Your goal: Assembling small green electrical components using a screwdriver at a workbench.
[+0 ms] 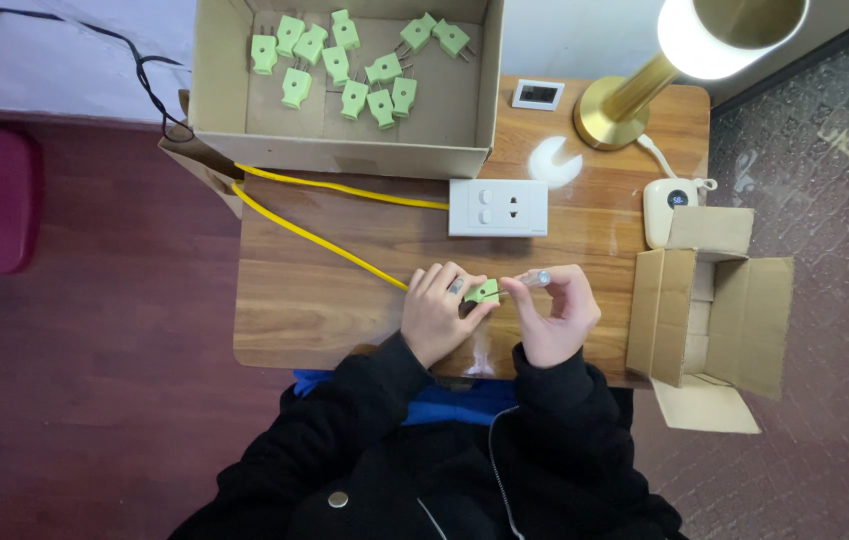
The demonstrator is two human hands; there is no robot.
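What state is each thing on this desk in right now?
Desk lamp: switched on, glowing.
Big cardboard box: open, holding loose green plugs.
Small cardboard box: flaps open.
Green plug: held by left hand.
Slim tool: held in right hand.
White socket: yellow cable attached.

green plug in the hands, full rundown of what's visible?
The green plug is a small pale-green piece that looks like plastic, matching the loose ones in the cardboard box. It sits just above the wooden table, pinched by the left hand, mostly hidden by fingers. The right hand brings a thin tool to it. Prongs can't be made out.
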